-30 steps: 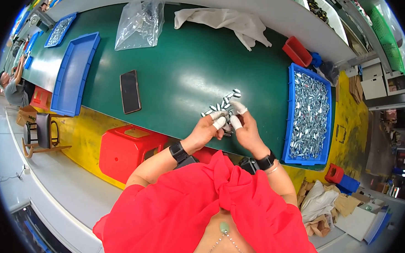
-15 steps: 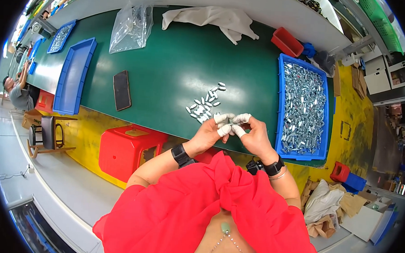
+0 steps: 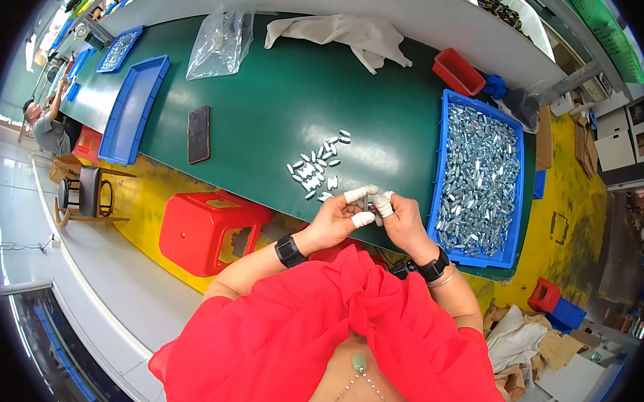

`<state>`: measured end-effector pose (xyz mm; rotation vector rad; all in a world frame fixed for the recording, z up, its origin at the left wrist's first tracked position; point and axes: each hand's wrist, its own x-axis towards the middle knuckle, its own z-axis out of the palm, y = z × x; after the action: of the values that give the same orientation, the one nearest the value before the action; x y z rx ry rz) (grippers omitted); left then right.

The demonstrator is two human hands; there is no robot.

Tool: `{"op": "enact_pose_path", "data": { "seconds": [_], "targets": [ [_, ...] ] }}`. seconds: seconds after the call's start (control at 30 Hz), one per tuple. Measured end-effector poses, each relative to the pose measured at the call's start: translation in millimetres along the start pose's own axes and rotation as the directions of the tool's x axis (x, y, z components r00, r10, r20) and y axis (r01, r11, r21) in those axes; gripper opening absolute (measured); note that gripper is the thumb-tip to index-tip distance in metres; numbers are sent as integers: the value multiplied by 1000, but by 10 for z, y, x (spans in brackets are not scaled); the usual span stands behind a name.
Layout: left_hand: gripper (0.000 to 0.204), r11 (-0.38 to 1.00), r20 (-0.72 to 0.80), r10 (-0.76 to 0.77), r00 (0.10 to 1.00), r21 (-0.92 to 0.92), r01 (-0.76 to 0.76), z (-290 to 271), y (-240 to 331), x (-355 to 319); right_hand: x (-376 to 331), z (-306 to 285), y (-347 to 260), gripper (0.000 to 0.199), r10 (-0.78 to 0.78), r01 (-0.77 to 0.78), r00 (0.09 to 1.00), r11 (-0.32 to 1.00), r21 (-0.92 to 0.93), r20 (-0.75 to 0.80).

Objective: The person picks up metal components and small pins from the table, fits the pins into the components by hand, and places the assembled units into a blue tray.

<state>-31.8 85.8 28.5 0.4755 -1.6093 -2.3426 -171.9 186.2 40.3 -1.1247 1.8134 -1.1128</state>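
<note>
Over the front edge of the green table, my left hand [image 3: 335, 220] and my right hand [image 3: 404, 223] meet with fingertips closed together. Pinched between them is a small silvery metal piece [image 3: 370, 203], mostly hidden by the fingers. White covers wrap several fingertips on both hands. Just beyond my left hand lies a loose cluster of small shiny metal pieces [image 3: 310, 173]. To the right of my right hand stands a blue tray [image 3: 438, 174] heaped with many similar metal pieces [image 3: 480, 180].
A dark phone [image 3: 199, 134] and a long blue tray [image 3: 134, 111] lie leftward on the table [image 3: 261, 118]. Behind are a clear plastic bag [image 3: 221, 46], a white cloth [image 3: 338, 34] and a red bin [image 3: 458, 71]. A red stool [image 3: 204, 231] stands below; a person [image 3: 49, 128] sits far left.
The whole view has shifted slightly. My fingers have changed their hold around the small metal piece, with my right-hand fingers drawn in closer and my left thumb lower.
</note>
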Motion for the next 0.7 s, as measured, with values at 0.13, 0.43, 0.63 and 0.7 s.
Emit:
{"op": "enact_pose_path", "data": {
  "seconds": [0.13, 0.43, 0.63, 0.7],
  "targets": [
    [48, 995, -14, -9, 1000, 103, 11, -54, 73, -9, 46, 19, 0, 31, -72, 73, 997, 991, 109, -14],
    [34, 981, -97, -196, 976, -24, 194, -207, 49, 51, 134, 100, -62, 21, -54, 52, 988, 998, -19, -148],
    [30, 905, -230, -329, 916, -352, 237, -792, -49, 50, 111, -700, 452, 17, 34, -262, 733, 936, -235, -680],
    [31, 943, -256, -306, 917, -212, 256, -798, 16, 105, 71, -801, 651, 17, 81, -400, 648, 882, -248, -758]
  ]
}}
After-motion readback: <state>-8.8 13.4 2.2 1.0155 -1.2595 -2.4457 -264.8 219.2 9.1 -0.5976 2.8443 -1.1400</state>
